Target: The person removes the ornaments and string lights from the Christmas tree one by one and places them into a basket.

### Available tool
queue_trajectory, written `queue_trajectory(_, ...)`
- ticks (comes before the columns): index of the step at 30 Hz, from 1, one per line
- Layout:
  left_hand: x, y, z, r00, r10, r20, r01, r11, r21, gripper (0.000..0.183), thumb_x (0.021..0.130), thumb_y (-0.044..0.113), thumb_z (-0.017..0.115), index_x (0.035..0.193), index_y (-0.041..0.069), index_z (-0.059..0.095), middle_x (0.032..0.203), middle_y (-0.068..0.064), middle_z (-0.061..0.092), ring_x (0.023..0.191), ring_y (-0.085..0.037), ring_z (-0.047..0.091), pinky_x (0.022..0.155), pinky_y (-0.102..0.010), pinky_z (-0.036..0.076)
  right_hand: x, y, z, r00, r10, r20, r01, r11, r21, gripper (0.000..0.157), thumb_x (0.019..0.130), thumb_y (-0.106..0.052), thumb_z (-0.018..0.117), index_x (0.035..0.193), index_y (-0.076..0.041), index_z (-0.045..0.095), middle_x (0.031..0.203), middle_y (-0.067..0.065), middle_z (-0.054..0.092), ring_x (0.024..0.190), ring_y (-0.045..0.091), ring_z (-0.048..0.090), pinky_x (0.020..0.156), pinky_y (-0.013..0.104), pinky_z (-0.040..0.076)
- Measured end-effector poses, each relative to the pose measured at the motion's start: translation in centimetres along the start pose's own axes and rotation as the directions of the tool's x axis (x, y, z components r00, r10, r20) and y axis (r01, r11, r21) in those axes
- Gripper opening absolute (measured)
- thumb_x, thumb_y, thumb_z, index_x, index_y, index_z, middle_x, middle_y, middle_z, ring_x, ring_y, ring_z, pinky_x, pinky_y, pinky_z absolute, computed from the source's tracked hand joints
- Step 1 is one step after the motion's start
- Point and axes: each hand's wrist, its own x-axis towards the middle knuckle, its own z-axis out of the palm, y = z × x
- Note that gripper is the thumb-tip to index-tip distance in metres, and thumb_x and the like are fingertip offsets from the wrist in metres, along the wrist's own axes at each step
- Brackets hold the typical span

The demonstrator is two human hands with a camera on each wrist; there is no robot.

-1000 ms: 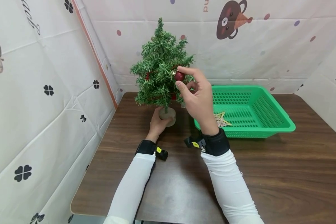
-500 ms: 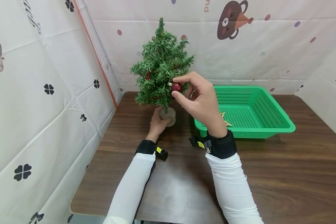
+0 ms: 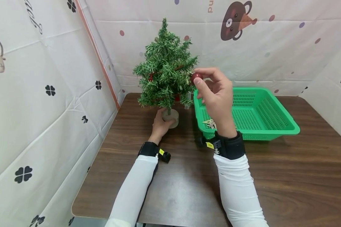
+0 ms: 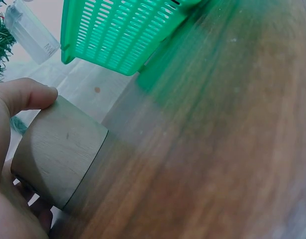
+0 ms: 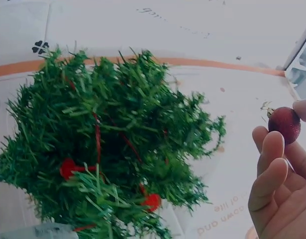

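Observation:
A small green artificial Christmas tree (image 3: pixel 166 63) stands upright on a round pale wooden base (image 3: pixel 174 119). My left hand (image 3: pixel 160 125) grips that base from its left side; in the left wrist view the thumb lies along the top edge of the wooden base (image 4: pixel 63 149). Between thumb and fingertips my right hand (image 3: pixel 217 94) pinches a glittery dark red bauble (image 3: pixel 196 77) at the tree's right side. In the right wrist view the bauble (image 5: pixel 284 124) is apart from the branches, its gold cap facing them. Red ribbon pieces (image 5: pixel 152 201) show among the needles.
A green plastic basket (image 3: pixel 284 116) sits to the right of the tree, with a star ornament (image 3: pixel 209 123) in it, partly hidden by my right arm. A clear plastic piece (image 4: pixel 33 35) hangs by the branches. Patterned cloth (image 3: pixel 272 56) covers the walls behind the wooden table (image 3: pixel 182 189).
My right hand has carried the bauble down across the tree's front, then right and up to its right edge. My left hand has stayed on the base.

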Motion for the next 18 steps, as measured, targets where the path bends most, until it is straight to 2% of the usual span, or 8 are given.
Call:
queue_trajectory(4, 0.0, -0.1, 0.0, 1.000, 0.003, 0.000, -0.003, 1.000, -0.008, 0.075, 0.093, 0.027, 0.075, 0.157, 0.019, 0.036, 0.159, -0.015, 0.039, 0.147, -0.041, 0.036, 0.122, -0.064, 0.014, 0.1, 0.3, -1.0, 1.000, 0.014, 0.003, -0.013, 0.999, -0.032, 0.024, 0.096, -0.012, 0.067, 0.116, 0.000, 0.072, 0.096, -0.001, 0.069, 0.058, 0.014, 0.060, 0.047, 0.025, 0.047)
queue_trajectory(7, 0.0, -0.2, -0.1, 1.000, 0.001, 0.007, -0.001, 1.000, -0.011, 0.076, 0.093, 0.029, 0.074, 0.157, 0.019, 0.035, 0.160, -0.014, 0.038, 0.148, -0.040, 0.034, 0.123, -0.064, 0.011, 0.2, 0.4, -2.0, 0.999, 0.034, 0.017, -0.032, 0.995, -0.090, 0.022, 0.095, -0.010, 0.068, 0.116, -0.002, 0.072, 0.097, -0.002, 0.070, 0.063, 0.012, 0.063, 0.051, 0.023, 0.050)
queue_trajectory(11, -0.1, -0.3, -0.1, 1.000, -0.008, 0.017, 0.008, 1.000, -0.011, 0.076, 0.094, 0.031, 0.074, 0.157, 0.020, 0.034, 0.161, -0.012, 0.036, 0.150, -0.039, 0.031, 0.124, -0.063, 0.007, 0.1, 0.4, -3.9, 0.991, 0.120, 0.052, -0.106, 0.970, -0.220, 0.021, 0.096, -0.011, 0.069, 0.116, -0.003, 0.072, 0.099, -0.001, 0.068, 0.066, 0.013, 0.062, 0.058, 0.022, 0.052)
queue_trajectory(13, -0.1, -0.3, -0.1, 1.000, -0.006, 0.018, 0.006, 1.000, -0.015, 0.076, 0.093, 0.030, 0.075, 0.157, 0.020, 0.034, 0.162, -0.012, 0.036, 0.151, -0.039, 0.030, 0.124, -0.063, 0.007, -0.1, 0.4, -5.1, 0.977, 0.186, 0.101, -0.142, 0.931, -0.337, 0.022, 0.097, -0.014, 0.070, 0.117, -0.007, 0.072, 0.101, -0.001, 0.067, 0.067, 0.013, 0.060, 0.059, 0.022, 0.049)
queue_trajectory(15, 0.0, -0.2, -0.1, 1.000, -0.004, 0.019, 0.004, 1.000, -0.013, 0.077, 0.093, 0.030, 0.075, 0.157, 0.021, 0.034, 0.162, -0.011, 0.036, 0.151, -0.039, 0.029, 0.124, -0.063, 0.008, -0.2, 0.6, -6.3, 0.951, 0.257, 0.169, -0.149, 0.866, -0.478, 0.022, 0.098, -0.020, 0.070, 0.118, -0.011, 0.072, 0.103, -0.001, 0.067, 0.070, 0.014, 0.059, 0.060, 0.023, 0.046)
queue_trajectory(17, 0.1, -0.3, -0.2, 1.000, -0.004, 0.018, 0.004, 1.000, -0.006, 0.077, 0.093, 0.031, 0.075, 0.157, 0.021, 0.035, 0.162, -0.011, 0.036, 0.151, -0.038, 0.029, 0.124, -0.063, 0.010, -0.2, 1.2, -7.5, 0.907, 0.344, 0.241, -0.143, 0.792, -0.593, 0.023, 0.098, -0.024, 0.070, 0.119, -0.015, 0.072, 0.106, -0.001, 0.068, 0.074, 0.014, 0.059, 0.060, 0.025, 0.045)
queue_trajectory(18, 0.1, -0.3, -0.3, 1.000, -0.002, 0.016, 0.002, 1.000, -0.007, 0.077, 0.092, 0.030, 0.076, 0.157, 0.021, 0.035, 0.161, -0.011, 0.036, 0.151, -0.038, 0.030, 0.123, -0.063, 0.010, -0.2, 1.5, -8.1, 0.875, 0.392, 0.283, -0.132, 0.757, -0.639, 0.023, 0.098, -0.026, 0.070, 0.119, -0.017, 0.072, 0.107, 0.000, 0.069, 0.076, 0.015, 0.059, 0.060, 0.027, 0.045)
